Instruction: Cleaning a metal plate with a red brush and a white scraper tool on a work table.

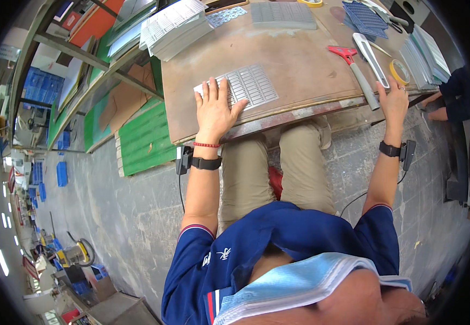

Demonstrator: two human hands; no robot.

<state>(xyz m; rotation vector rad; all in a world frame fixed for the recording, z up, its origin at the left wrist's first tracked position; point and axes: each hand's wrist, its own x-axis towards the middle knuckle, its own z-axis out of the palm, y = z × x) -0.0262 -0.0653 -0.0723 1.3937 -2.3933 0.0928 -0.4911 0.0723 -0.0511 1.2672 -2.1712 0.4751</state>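
Observation:
A thin silver sheet [252, 85] with rows of cut-out slots lies near the table's front edge. My left hand [216, 108] is spread flat on its left part, fingers apart, covering some of the slots. At the table's right front, my right hand [394, 104] has its thumb and fingers closed about the near end of a long white tool [372, 58] with a slot along its body, shaped like a utility knife. To the left of that tool lies a scraper [360, 78] with a red head and grey handle. A yellow tape roll [400, 71] sits just beside my right fingers.
Stacked silver sheets [174, 30] stand at the table's back left, another stack [284, 15] at the back. Blue slotted pieces [365, 19] and a pile of sheets [425, 57] lie right. A metal rack [72, 47] adjoins the left side. Another person's arm [435, 108] is at far right.

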